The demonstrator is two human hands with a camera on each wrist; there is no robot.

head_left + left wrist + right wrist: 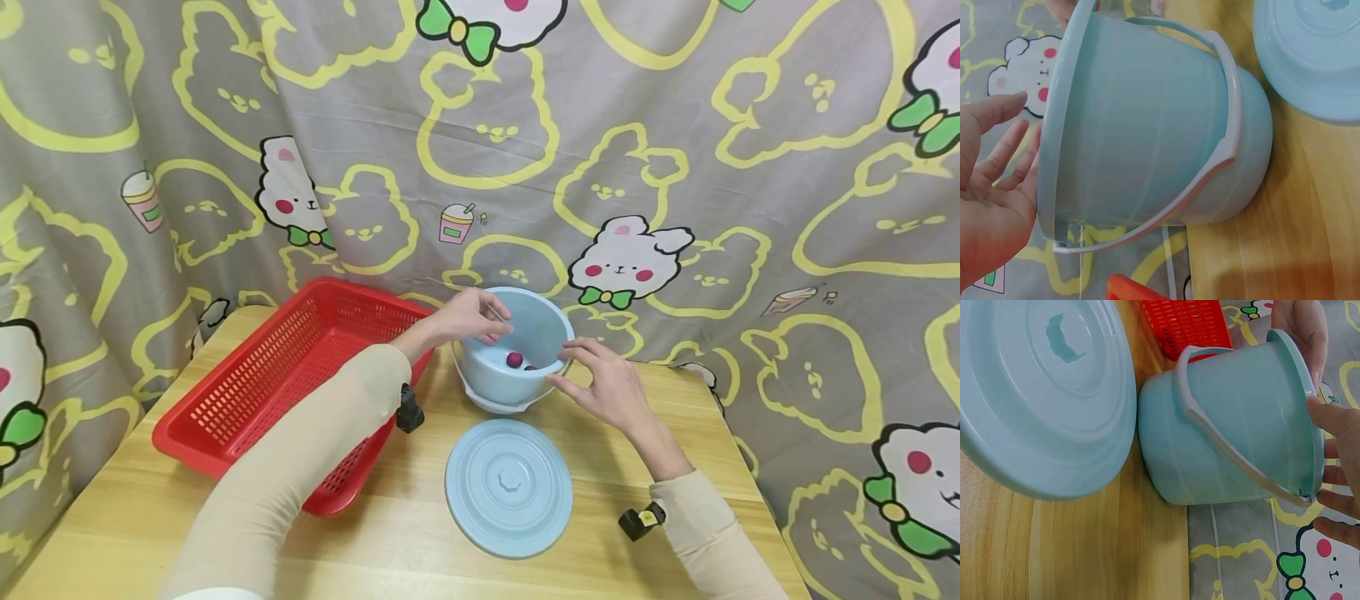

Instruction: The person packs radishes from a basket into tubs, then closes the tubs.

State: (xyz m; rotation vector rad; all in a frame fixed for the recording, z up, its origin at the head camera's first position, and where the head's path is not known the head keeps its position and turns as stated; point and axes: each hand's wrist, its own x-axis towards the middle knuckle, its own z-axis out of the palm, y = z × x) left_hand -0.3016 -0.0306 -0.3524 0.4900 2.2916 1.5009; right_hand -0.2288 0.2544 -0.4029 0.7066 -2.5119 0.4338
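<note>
A light blue bucket stands upright with two small dark red round things inside, one fully in sight and the other partly hidden by the near rim. Over the bucket's left side is my left hand, fingers loosely bent, with nothing seen in it. The left wrist view shows that hand beside the rim, thumb and fingers apart. My right hand touches the right rim with thumb and fingers spread. In the right wrist view its thumb lies against the rim.
A red perforated plastic basket sits left of the bucket, partly behind my left arm. The round blue lid lies flat on the wooden table in front of the bucket. A patterned curtain hangs behind.
</note>
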